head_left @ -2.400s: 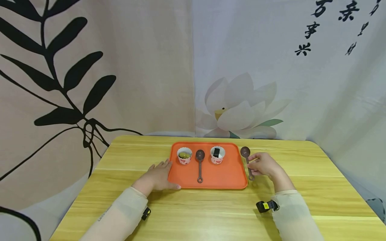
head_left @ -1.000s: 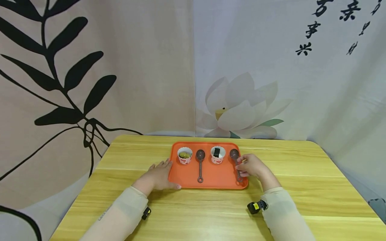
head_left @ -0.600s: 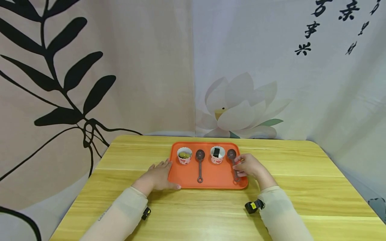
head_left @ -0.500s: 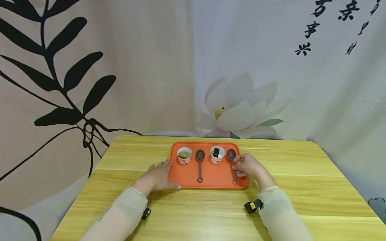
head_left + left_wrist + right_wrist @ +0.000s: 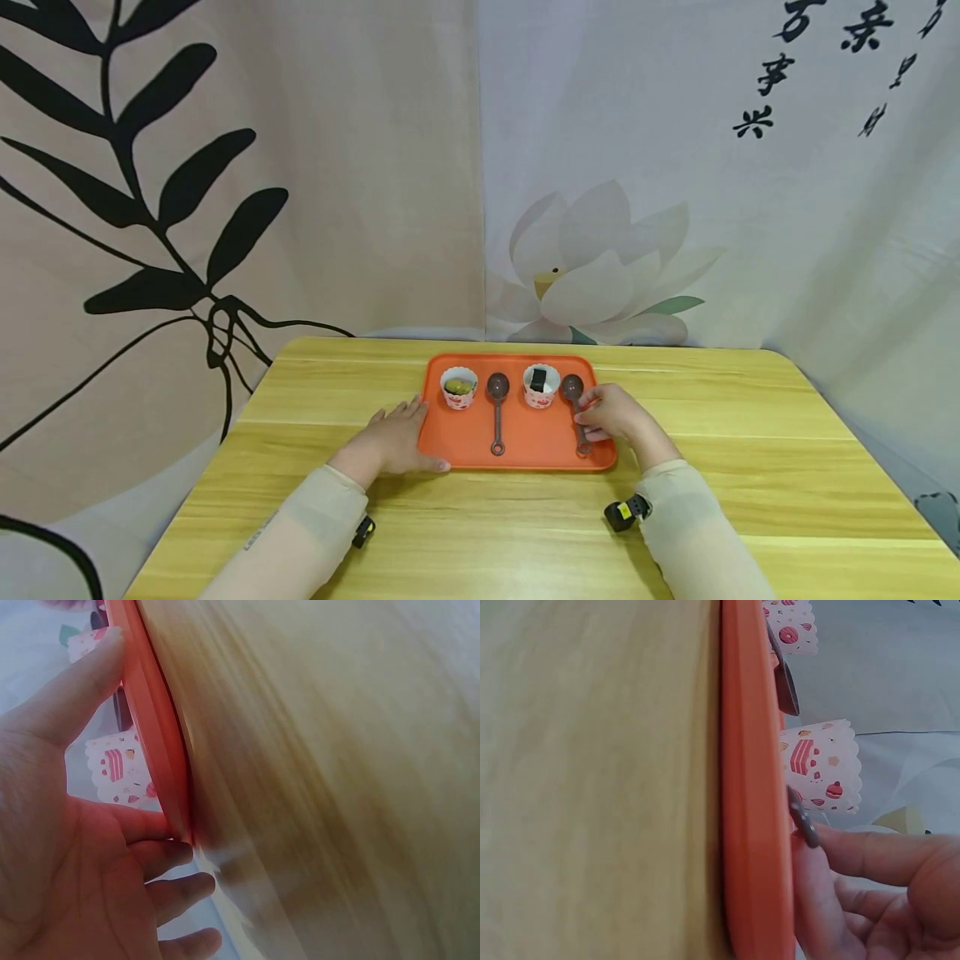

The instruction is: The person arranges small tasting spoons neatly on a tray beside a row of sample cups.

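Note:
At the right side of an orange tray (image 5: 457,442), my right hand (image 5: 618,417) pinches the handle of a brown spoon (image 5: 572,387). This spoon lies over the tray, bowl toward the back; in the right wrist view its handle end (image 5: 802,817) shows between thumb and finger. My left hand (image 5: 393,437) rests on the tray's left edge with fingers spread and the thumb along the near rim. Left of the held spoon stands a paper cup (image 5: 542,398) with a black-and-white piece inside. A second brown spoon (image 5: 497,387) lies mid-tray, beside another paper cup (image 5: 460,400) holding something yellow-green.
The tray lies on a wooden table (image 5: 487,533) near its back edge. Behind the table hangs a curtain (image 5: 375,208) printed with leaves, a lotus and characters. A small black camera (image 5: 621,515) is strapped at the right wrist.
My right hand has carried its spoon left, from beside the tray's right edge to over the tray near the right cup. The left hand has stayed in place.

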Demonstrator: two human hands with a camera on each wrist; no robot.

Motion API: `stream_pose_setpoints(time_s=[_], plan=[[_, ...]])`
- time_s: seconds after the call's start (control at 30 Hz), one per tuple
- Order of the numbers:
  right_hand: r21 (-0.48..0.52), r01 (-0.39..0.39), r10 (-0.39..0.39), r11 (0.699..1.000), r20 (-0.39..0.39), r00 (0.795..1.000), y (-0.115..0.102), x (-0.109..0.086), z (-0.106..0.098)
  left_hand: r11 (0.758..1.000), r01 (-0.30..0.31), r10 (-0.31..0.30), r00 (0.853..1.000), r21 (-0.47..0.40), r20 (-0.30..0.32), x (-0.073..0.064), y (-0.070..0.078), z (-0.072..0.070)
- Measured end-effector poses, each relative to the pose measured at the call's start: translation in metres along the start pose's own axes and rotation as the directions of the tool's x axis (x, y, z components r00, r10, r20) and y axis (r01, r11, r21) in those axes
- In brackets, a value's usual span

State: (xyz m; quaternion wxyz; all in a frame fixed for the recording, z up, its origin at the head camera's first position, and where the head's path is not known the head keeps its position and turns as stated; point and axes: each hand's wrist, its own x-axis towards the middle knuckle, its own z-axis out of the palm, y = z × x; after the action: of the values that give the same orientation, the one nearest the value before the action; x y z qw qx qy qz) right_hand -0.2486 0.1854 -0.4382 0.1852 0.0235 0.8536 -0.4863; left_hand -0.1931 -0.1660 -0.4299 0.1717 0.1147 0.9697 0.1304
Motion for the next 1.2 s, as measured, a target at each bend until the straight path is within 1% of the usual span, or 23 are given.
stream_pose_setpoints(time_s=[0.13,0.37,0.63,1.03,1.2], plan=[[-0.007,-0.016,0.016,1.000,-0.005,1.000,0.0002,0.0015,0.0012,1.000,-0.001,0.001,1.000,-0.010,0.000,-0.0013,0.0003,-0.0006],[-0.019,-0.046,0.046,0.999,-0.018,0.999,0.0004,0.0024,0.0043,1.000,0.003,-0.003,1.000,0.014,0.005,0.0008,-0.0014,0.0010],[-0.025,-0.067,0.066,0.997,-0.026,0.997,-0.0012,0.0021,0.0049,1.000,0.003,-0.003,1.000,0.013,0.004,0.0009,-0.0017,0.0013],[-0.035,-0.058,0.057,0.998,-0.036,0.998,-0.0037,-0.0011,0.0041,1.000,0.006,-0.006,1.000,0.015,0.007,0.0002,-0.0005,0.0006],[-0.035,-0.069,0.068,0.997,-0.042,0.997,-0.0038,-0.0006,0.0044,1.000,0.004,-0.004,1.000,0.011,0.004,0.0006,-0.0014,0.0013]])
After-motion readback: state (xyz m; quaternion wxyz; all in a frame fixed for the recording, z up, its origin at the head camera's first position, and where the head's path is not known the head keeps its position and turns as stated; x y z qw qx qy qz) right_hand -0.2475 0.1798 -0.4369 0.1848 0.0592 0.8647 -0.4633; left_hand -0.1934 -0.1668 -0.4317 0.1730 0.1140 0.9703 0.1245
